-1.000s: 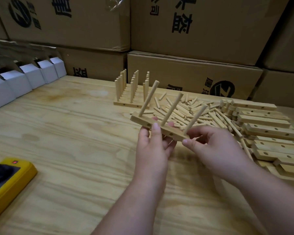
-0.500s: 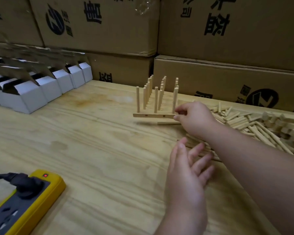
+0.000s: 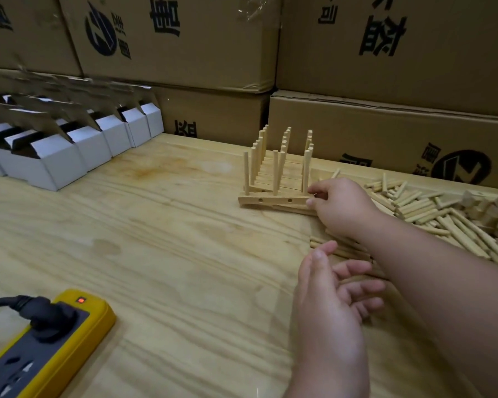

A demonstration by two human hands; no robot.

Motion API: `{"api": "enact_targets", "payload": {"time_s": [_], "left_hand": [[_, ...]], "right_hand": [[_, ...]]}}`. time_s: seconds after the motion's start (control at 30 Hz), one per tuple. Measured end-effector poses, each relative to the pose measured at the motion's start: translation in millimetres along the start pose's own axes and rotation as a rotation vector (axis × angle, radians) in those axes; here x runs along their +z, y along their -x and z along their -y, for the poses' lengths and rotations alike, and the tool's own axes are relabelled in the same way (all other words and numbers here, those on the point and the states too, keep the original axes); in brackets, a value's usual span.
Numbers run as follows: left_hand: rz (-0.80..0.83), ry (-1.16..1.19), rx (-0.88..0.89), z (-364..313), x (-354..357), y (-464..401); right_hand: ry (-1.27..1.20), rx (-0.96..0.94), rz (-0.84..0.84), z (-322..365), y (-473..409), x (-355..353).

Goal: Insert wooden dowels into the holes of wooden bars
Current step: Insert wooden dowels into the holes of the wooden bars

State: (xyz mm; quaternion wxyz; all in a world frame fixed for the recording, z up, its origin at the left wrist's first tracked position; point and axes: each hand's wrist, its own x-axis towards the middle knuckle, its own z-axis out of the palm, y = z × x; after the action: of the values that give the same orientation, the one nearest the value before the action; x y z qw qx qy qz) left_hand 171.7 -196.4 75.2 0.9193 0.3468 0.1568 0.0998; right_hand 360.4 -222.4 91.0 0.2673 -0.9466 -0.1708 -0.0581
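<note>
A wooden bar [image 3: 272, 200] with three upright dowels stands at the front of a row of finished bars [image 3: 282, 170] near the back of the table. My right hand [image 3: 339, 206] pinches the bar's right end with thumb and fingertips. My left hand [image 3: 332, 305] hovers lower down with relaxed fingers, holding nothing. Under and beside it lie loose dowels [image 3: 431, 214], in a pile that spreads to the right. Several bare bars [image 3: 489, 208] are heaped at the far right.
Stacked cardboard cartons [image 3: 385, 133] wall off the back of the wooden table [image 3: 156, 254]. Several open white boxes [image 3: 69, 145] line the left rear. A yellow power strip [image 3: 49, 349] with a black plug lies at the front left.
Both hands held the bar with three dowels in the air; my right hand has since carried it back to the front of the row, and my left hand has let go.
</note>
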Motion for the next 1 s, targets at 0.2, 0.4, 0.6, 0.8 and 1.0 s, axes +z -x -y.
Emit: {"api": "enact_targets", "payload": {"time_s": [0.2, 0.4, 0.6, 0.8, 1.0], "left_hand": [[0.0, -0.024, 0.004, -1, 1, 2], [-0.003, -0.032, 0.018, 1, 1, 2], [-0.007, -0.033, 0.021, 2, 1, 0], [-0.013, -0.026, 0.014, 2, 1, 0], [-0.003, -0.018, 0.021, 3, 0, -1]], "right_hand": [[0.046, 0.058, -0.04, 0, -2, 2], [0.142, 0.074, -0.013, 6, -5, 7], [0.189, 0.114, -0.026, 9, -8, 8], [0.215, 0.105, -0.022, 13, -9, 8], [0.213, 0.09, -0.04, 14, -8, 10]]}}
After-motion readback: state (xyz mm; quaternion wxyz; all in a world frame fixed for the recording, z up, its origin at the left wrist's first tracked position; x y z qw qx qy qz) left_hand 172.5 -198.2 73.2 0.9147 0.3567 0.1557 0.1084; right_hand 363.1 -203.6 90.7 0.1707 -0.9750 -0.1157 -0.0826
